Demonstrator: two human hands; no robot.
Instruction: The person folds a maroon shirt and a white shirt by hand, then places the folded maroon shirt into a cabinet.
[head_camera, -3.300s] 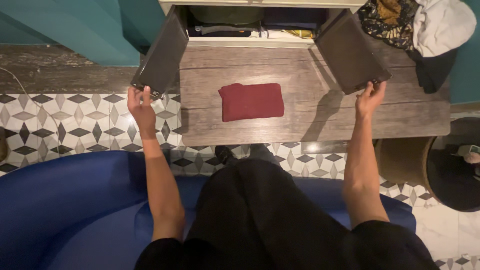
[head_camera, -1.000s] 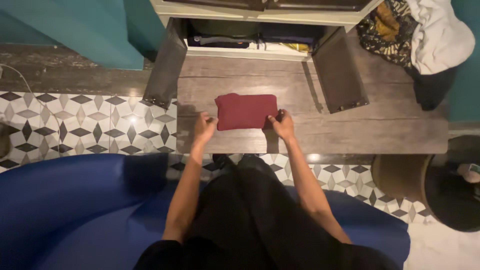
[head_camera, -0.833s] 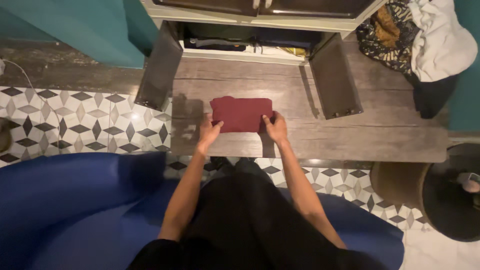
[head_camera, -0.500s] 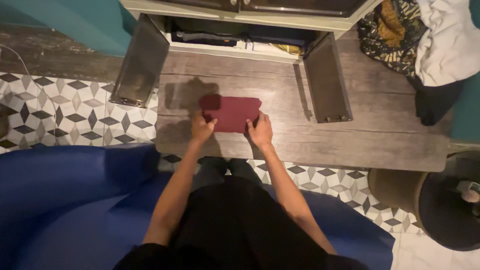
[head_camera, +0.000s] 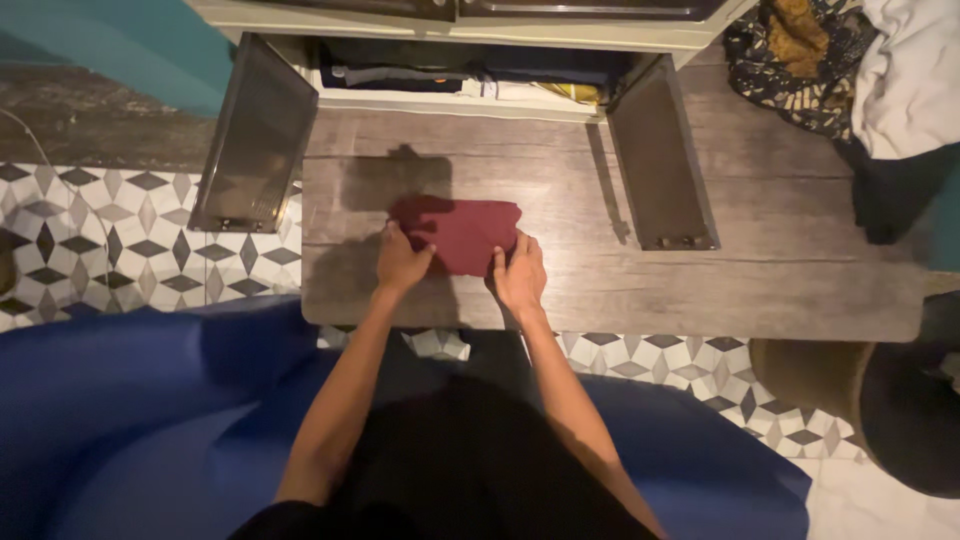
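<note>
Arms are reaching forward, left hand (head_camera: 401, 263) and right hand (head_camera: 520, 277) curling fingers around opposite near corners of the folded red cloth (head_camera: 465, 234) lying on the wooden table (head_camera: 760, 275).

A folded cloth (head_camera: 465, 233) lies on a wooden platform (head_camera: 780, 280), with the left hand (head_camera: 400, 262) at its left near corner and the right hand (head_camera: 520, 275) at its right near corner. Beyond the hands stands a cabinet (head_camera: 470, 15), stacked clothes (head_camera: 460, 82) inside it. Its left door (head_camera: 252, 135) swings out left of the left hand, its right door (head_camera: 662, 155) right of the right hand. A clothes heap (head_camera: 860, 80) sits far right.
</note>
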